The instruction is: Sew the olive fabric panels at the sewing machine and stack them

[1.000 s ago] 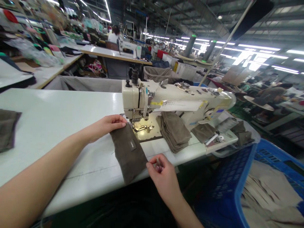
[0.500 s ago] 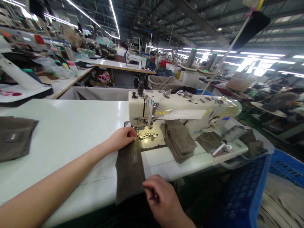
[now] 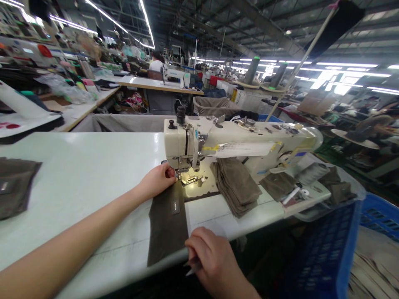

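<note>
A dark olive-brown fabric piece (image 3: 168, 228) with a small label (image 3: 175, 207) lies under the front of the sewing machine (image 3: 230, 141) and reaches down to the table's front edge. My left hand (image 3: 160, 180) pinches its top end right beside the needle and presser foot (image 3: 178, 174). At the lower right corner of the fabric my right hand (image 3: 213, 257) is closed. A thin, pointed grey tool (image 3: 192, 269) sticks out below its fingers; most of it is hidden in the palm. Whether those fingers also hold the fabric edge, I cannot tell.
A stack of brown fabric pieces (image 3: 237, 187) rests right of the needle plate. Another labelled piece (image 3: 17, 187) lies at the table's left. A grey thread cone (image 3: 313, 173) sits near the machine's right end. Blue crates (image 3: 335, 249) stand at the lower right.
The view has shifted slightly. My left hand stays at the needle with the fabric. My right hand has turned a little, and the grey pointed tip now shows beneath it.
</note>
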The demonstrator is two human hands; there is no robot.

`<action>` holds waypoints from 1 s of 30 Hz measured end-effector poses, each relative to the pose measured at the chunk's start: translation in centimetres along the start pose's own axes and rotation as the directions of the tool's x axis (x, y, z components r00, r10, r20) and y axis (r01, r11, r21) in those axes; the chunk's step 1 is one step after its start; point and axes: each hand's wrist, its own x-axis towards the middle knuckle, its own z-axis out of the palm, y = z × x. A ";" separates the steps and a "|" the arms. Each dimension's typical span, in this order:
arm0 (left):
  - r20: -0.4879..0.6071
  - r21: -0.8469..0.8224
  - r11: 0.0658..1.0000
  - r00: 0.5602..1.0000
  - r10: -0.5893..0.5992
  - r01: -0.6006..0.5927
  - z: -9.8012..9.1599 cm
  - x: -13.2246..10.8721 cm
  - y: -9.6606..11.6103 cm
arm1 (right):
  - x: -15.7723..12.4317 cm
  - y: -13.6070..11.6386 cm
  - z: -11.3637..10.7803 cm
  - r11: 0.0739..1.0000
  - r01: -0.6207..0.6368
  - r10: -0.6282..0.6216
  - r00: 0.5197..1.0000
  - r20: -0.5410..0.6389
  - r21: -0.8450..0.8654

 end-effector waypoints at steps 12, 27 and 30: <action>-0.002 -0.005 1.000 1.000 0.005 -0.005 0.1 0.3 -0.4 | 0.2 -0.2 0.7 0.998 -0.052 0.053 0.998 0.024 -0.037; -0.010 0.034 0.999 1.000 0.015 -0.015 0.3 0.3 -0.7 | 0.5 -0.3 0.2 0.996 -0.069 0.074 0.994 0.084 -0.060; -0.003 0.034 0.999 1.000 0.016 -0.016 0.3 0.3 -0.6 | 0.8 -0.4 0.0 0.992 -0.069 0.080 0.991 0.109 -0.104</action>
